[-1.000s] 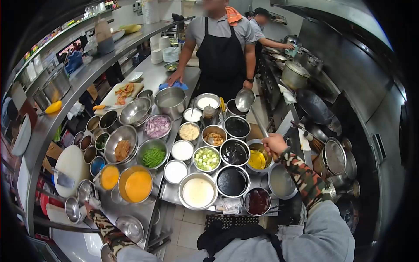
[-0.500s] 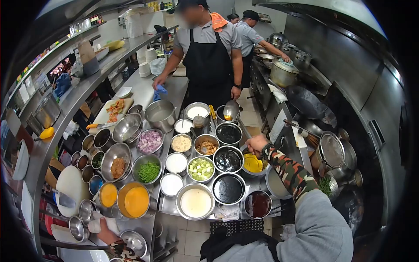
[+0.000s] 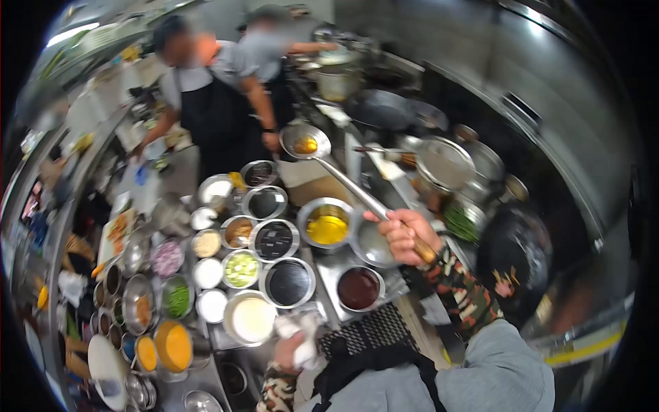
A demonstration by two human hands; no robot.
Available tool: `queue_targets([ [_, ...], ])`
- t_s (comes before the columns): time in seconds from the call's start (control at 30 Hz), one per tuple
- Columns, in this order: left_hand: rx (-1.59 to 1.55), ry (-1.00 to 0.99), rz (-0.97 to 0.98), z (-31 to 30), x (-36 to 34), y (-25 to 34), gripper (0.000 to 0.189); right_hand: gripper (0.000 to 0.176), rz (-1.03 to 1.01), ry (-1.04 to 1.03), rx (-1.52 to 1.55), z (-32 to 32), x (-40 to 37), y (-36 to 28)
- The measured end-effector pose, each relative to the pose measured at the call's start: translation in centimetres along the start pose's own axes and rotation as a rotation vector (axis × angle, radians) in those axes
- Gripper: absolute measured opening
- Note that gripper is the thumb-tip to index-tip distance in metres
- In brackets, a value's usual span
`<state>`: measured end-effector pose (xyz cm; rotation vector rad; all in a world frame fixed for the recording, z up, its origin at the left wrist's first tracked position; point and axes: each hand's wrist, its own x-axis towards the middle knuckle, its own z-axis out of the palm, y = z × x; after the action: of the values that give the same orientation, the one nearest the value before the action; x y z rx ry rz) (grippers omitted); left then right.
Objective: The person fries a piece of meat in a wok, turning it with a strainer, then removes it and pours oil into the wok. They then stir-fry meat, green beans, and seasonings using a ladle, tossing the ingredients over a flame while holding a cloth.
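My right hand (image 3: 412, 237) is wrapped round the wooden-ended handle of a long metal ladle (image 3: 350, 184). The ladle's bowl is raised beyond the pots and has some yellow liquid in it. Just below its handle stands a pot of yellow oil (image 3: 327, 225), with a partly hidden metal bowl (image 3: 374, 240) beside it. My left hand (image 3: 288, 351) grips a folded white cloth (image 3: 307, 338) near the front of the counter. Close to that cloth are a large bowl of cream-coloured liquid (image 3: 252, 318) and a pot of black sauce (image 3: 287, 282).
A wok (image 3: 515, 240) with small food pieces near its edge is on the right, beside greens (image 3: 461, 221) and a strainer (image 3: 445, 163). Dark red sauce (image 3: 359, 288) fills a nearby pot. Two people (image 3: 213, 89) stand at the far end. Several ingredient bowls cover the left.
The view has swung right. My right hand has lifted the ladle away from the pots. My left hand has moved from the left counter towards my body with the white cloth.
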<state>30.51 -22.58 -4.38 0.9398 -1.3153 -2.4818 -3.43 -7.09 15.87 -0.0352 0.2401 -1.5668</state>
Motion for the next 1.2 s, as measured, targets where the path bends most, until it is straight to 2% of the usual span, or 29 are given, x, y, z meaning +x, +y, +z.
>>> queue_targets([
  [0.03, -0.131, -0.101, -0.117, 5.5, 0.4, 0.4, 0.023, 0.037, -0.053, 0.001, -0.021, 0.5, -4.6, 1.1],
  [0.07, 0.015, -0.107, -0.275, 9.0, 1.4, -0.3, 0.020, 0.041, -0.097, 0.003, -0.004, 0.9, -9.4, 2.0],
  [0.13, -0.142, -0.246, -0.470, 14.3, 2.9, -3.9, 0.028, 0.044, -0.226, 0.119, -0.027, 2.0, -18.5, 4.4],
  [0.23, -0.166, -0.445, -0.674, 22.4, 3.0, -7.1, 0.038, 0.045, -0.412, 0.341, -0.043, 2.4, -30.6, 8.0],
  [0.3, -0.184, -0.433, -0.738, 26.6, 3.7, -10.6, 0.043, 0.044, -0.480, 0.528, -0.176, 1.4, -36.9, 9.7],
  [0.33, -0.167, -0.563, -0.723, 28.4, 3.9, -11.5, 0.045, 0.041, -0.521, 0.633, -0.196, 0.8, -39.4, 10.4],
  [0.37, -0.176, -0.574, -0.698, 29.7, 4.0, -12.4, 0.041, 0.039, -0.561, 0.734, -0.218, -0.4, -40.9, 11.2],
  [0.4, -0.177, -0.579, -0.703, 31.1, 4.0, -13.4, 0.038, 0.039, -0.571, 0.736, -0.211, -1.4, -42.7, 12.0],
  [0.47, -0.179, -0.590, -0.732, 33.6, 3.6, -14.7, 0.029, 0.033, -0.625, 0.961, -0.222, -3.8, -45.7, 13.2],
  [0.5, -0.139, -0.574, -0.712, 34.6, 3.3, -15.1, 0.025, 0.033, -0.626, 0.956, -0.215, -5.1, -47.1, 13.8],
  [0.57, -0.121, -0.559, -0.759, 36.1, 2.7, -15.6, 0.022, 0.028, -0.484, 1.353, -0.593, -7.6, -49.1, 14.8],
  [0.6, -0.115, -0.554, -0.756, 36.3, 2.6, -15.7, 0.022, 0.029, -0.361, 1.463, -0.751, -8.6, -50.1, 15.0],
  [0.63, -0.072, -0.533, -0.733, 36.2, 2.5, -15.7, 0.022, 0.029, -0.362, 1.458, -0.747, -9.6, -50.6, 15.3],
  [0.7, 0.025, -0.473, -0.682, 35.2, 2.6, -16.1, 0.022, 0.033, -0.409, 1.649, -1.648, -11.0, -51.3, 16.0],
  [0.73, 0.053, -0.468, -0.669, 34.8, 2.4, -15.5, 0.023, 0.037, -0.423, 1.747, -1.632, -10.8, -50.6, 15.9],
  [0.77, 0.078, -0.463, -0.654, 34.4, 2.3, -14.8, 0.023, 0.037, -0.425, 1.742, -1.632, -10.7, -50.0, 15.5],
  [0.83, 0.079, -0.436, -0.623, 32.3, 2.9, -14.9, 0.023, 0.036, -0.692, 1.604, -1.826, -10.5, -48.0, 13.6],
  [0.87, 0.069, -0.397, -0.631, 31.9, 2.6, -13.8, 0.022, 0.036, -0.559, 1.490, -0.912, -7.3, -45.9, 12.3],
  [0.9, 0.053, -0.349, -0.629, 31.4, 2.3, -12.6, 0.021, 0.036, -0.549, 1.453, -0.942, -5.9, -44.6, 11.0],
  [0.97, 0.098, -0.366, -0.611, 28.3, 3.6, -12.5, 0.026, 0.037, -0.684, 1.018, -0.589, -3.7, -40.7, 7.9],
  [1.03, 0.179, -0.449, -0.543, 25.7, 4.1, -10.7, 0.028, 0.038, -0.584, 0.729, -0.494, -2.0, -36.0, 4.9],
  [1.1, 0.186, -0.581, -0.451, 23.3, 4.4, -8.4, 0.030, 0.038, -0.454, 0.423, -0.225, -1.3, -29.4, 2.4],
  [1.17, 0.138, -0.613, -0.298, 21.9, 3.1, -3.5, 0.038, 0.037, -0.283, 0.286, -0.206, -0.6, -21.8, 0.1],
  [1.2, 0.183, -0.617, -0.300, 20.2, 3.0, -1.4, 0.041, 0.035, -0.208, 0.271, -0.249, -0.3, -17.5, -1.0],
])
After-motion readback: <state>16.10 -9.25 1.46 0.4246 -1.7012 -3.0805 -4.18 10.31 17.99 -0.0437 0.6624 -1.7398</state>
